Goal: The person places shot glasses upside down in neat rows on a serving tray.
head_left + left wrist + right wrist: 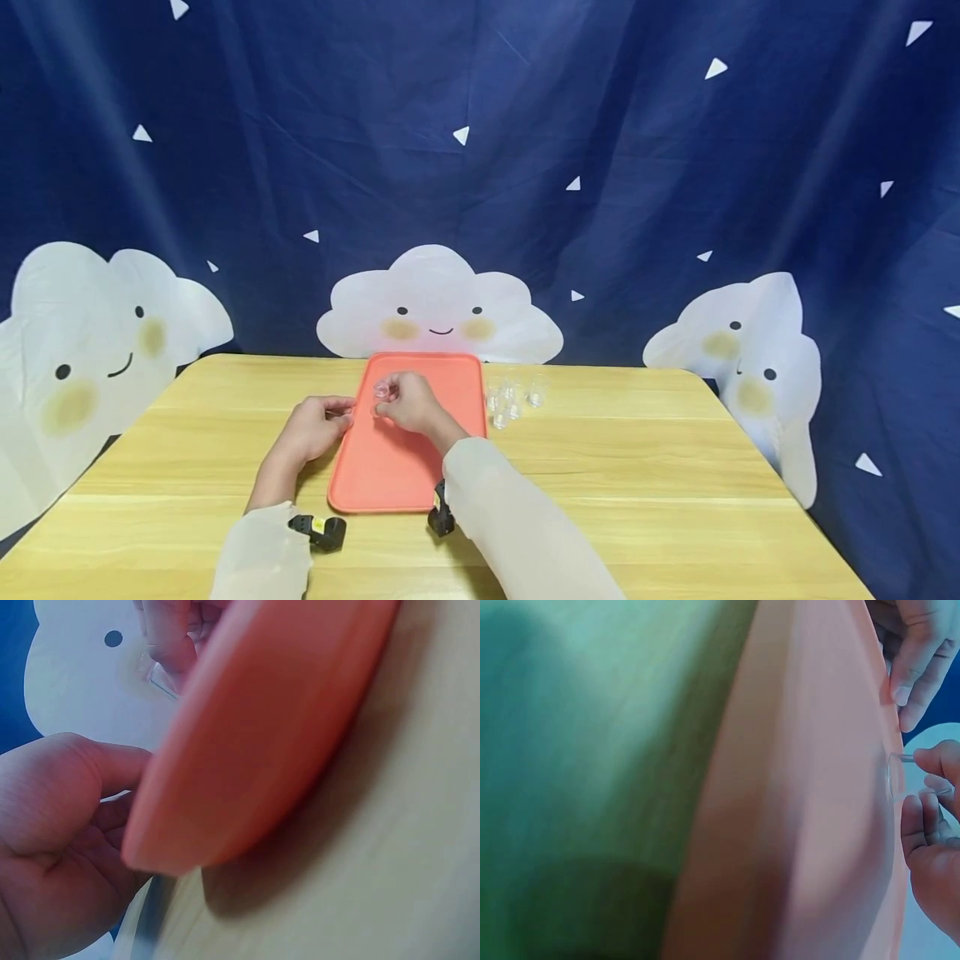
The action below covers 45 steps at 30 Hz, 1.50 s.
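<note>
A red-orange rectangular tray lies lengthwise on the table. My left hand is at its left edge, thumb and fingertips on the rim; in the left wrist view the thumb meets the rim with the other fingers bent below it. Over the far left part of the tray, my right hand pinches a small clear cup between thumb and fingers. The right wrist view shows the cup low against the tray surface, partly covered by the fingers.
Several more small clear cups stand grouped on the wooden table just right of the tray, one slightly apart. Behind the table hangs a dark blue curtain with white clouds and triangles.
</note>
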Each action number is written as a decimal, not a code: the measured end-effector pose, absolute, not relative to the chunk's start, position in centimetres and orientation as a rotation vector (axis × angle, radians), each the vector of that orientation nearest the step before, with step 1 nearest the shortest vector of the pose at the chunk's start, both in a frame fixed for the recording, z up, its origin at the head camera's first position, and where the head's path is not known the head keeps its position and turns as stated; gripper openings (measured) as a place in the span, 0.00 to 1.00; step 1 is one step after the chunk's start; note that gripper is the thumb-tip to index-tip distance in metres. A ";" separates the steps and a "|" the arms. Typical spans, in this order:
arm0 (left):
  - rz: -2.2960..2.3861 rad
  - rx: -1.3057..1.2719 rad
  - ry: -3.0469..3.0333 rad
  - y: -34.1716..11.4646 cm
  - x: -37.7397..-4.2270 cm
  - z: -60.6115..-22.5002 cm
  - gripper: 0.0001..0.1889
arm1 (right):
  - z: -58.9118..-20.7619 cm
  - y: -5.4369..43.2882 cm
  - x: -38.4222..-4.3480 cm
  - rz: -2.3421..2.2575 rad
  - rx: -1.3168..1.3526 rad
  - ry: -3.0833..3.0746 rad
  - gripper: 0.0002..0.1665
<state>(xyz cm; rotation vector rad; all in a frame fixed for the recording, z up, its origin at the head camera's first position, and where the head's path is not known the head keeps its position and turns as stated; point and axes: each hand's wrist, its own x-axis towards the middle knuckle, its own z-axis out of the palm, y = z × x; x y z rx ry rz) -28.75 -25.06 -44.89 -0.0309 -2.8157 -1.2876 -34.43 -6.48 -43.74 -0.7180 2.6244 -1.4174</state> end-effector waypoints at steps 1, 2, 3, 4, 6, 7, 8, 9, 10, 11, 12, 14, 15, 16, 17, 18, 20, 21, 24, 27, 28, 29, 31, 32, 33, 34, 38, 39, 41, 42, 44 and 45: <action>-1.287 -0.027 -2.816 -25.0 -28.8 -44.9 0.18 | -43.7 -6.5 -34.5 -1.417 -0.717 2.627 0.09; -1.286 -0.027 -2.818 -25.0 -28.8 -44.9 0.18 | -43.7 -6.4 -34.5 -1.416 -0.716 2.630 0.09; -1.288 -0.026 -2.818 -24.9 -28.8 -44.9 0.18 | -43.7 -6.4 -34.5 -1.419 -0.712 2.631 0.09; -1.288 -0.025 -2.819 -24.9 -28.9 -44.9 0.18 | -43.7 -6.4 -34.6 -1.424 -0.711 2.630 0.10; -1.286 -0.028 -2.819 -24.8 -28.9 -44.8 0.18 | -43.7 -6.4 -34.6 -1.438 -0.705 2.621 0.10; -1.284 -0.033 -2.819 -24.8 -29.0 -44.8 0.18 | -43.7 -6.4 -34.6 -1.446 -0.702 2.614 0.10; -1.284 -0.037 -2.819 -24.8 -29.0 -44.8 0.18 | -43.7 -6.4 -34.6 -1.455 -0.695 2.605 0.10; -1.289 -0.033 -2.817 -24.8 -29.0 -44.8 0.18 | -43.7 -6.4 -34.6 -1.464 -0.695 2.600 0.10; -1.290 -0.033 -2.818 -24.8 -29.0 -44.8 0.18 | -43.7 -6.4 -34.6 -1.469 -0.695 2.597 0.10; -1.290 -0.032 -2.818 -24.8 -29.0 -44.8 0.18 | -43.7 -6.4 -34.6 -1.475 -0.695 2.594 0.10; -1.289 -0.037 -2.818 -24.8 -29.0 -44.8 0.18 | -43.7 -6.4 -34.6 -1.484 -0.695 2.589 0.10; -1.295 -0.033 -2.817 -24.8 -29.0 -44.8 0.18 | -43.7 -6.4 -34.6 -1.495 -0.696 2.586 0.10; -1.298 -0.029 -2.816 -24.8 -29.1 -44.8 0.18 | -43.7 -6.3 -34.6 -1.497 -0.698 2.587 0.10; -1.297 -0.030 -2.817 -24.8 -29.1 -44.8 0.18 | -43.7 -6.3 -34.6 -1.500 -0.697 2.585 0.10; -1.295 -0.035 -2.817 -24.8 -29.1 -44.7 0.18 | -43.7 -6.3 -34.6 -1.506 -0.698 2.580 0.11; -1.294 -0.038 -2.818 -24.7 -29.0 -44.7 0.18 | -43.7 -6.2 -34.7 -1.508 -0.693 2.575 0.11; -1.296 -0.040 -2.818 -24.7 -29.0 -44.7 0.18 | -43.6 -6.0 -34.7 -1.498 -0.693 2.577 0.11; -1.294 -0.045 -2.818 -24.7 -29.0 -44.7 0.18 | -43.5 -5.9 -34.7 -1.493 -0.695 2.580 0.12; -1.282 -0.060 -2.818 -24.7 -29.0 -44.6 0.18 | -43.1 -5.5 -34.7 -1.462 -0.704 2.598 0.14; -1.263 -0.072 -2.820 -24.8 -28.9 -44.6 0.18 | -42.7 -5.2 -34.7 -1.433 -0.721 2.615 0.18; -1.264 -0.069 -2.821 -24.9 -28.8 -44.6 0.18 | -42.4 -5.0 -34.6 -1.425 -0.723 2.613 0.19; -1.264 -0.065 -2.823 -24.9 -28.8 -44.7 0.18 | -42.2 -4.9 -34.5 -1.419 -0.730 2.612 0.20; -1.258 -0.070 -2.827 -25.0 -28.6 -44.6 0.18 | -41.8 -4.6 -34.4 -1.401 -0.743 2.617 0.21; -1.258 -0.071 -2.827 -25.1 -28.6 -44.6 0.18 | -41.6 -4.5 -34.4 -1.398 -0.750 2.618 0.22; -1.259 -0.069 -2.827 -25.1 -28.6 -44.7 0.18 | -41.5 -4.3 -34.4 -1.400 -0.762 2.617 0.22; -1.258 -0.069 -2.826 -25.2 -28.6 -44.7 0.18 | -41.3 -4.2 -34.4 -1.407 -0.777 2.613 0.22; -1.245 -0.079 -2.825 -25.2 -28.6 -44.7 0.18 | -40.3 -3.2 -34.3 -1.400 -0.816 2.620 0.22; -1.246 -0.076 -2.826 -25.2 -28.6 -44.8 0.18 | -40.0 -2.9 -34.2 -1.399 -0.824 2.625 0.22; -1.247 -0.068 -2.825 -25.2 -28.6 -44.9 0.18 | -39.3 -2.2 -34.1 -1.385 -0.830 2.643 0.22; -1.247 -0.068 -2.824 -25.2 -28.6 -44.9 0.18 | -39.0 -1.9 -34.1 -1.381 -0.837 2.650 0.22; -1.248 -0.063 -2.822 -25.2 -28.6 -45.0 0.18 | -38.4 -1.3 -34.0 -1.377 -0.847 2.665 0.23; -1.252 -0.058 -2.821 -25.1 -28.6 -45.0 0.18 | -38.2 -1.0 -34.1 -1.379 -0.855 2.670 0.23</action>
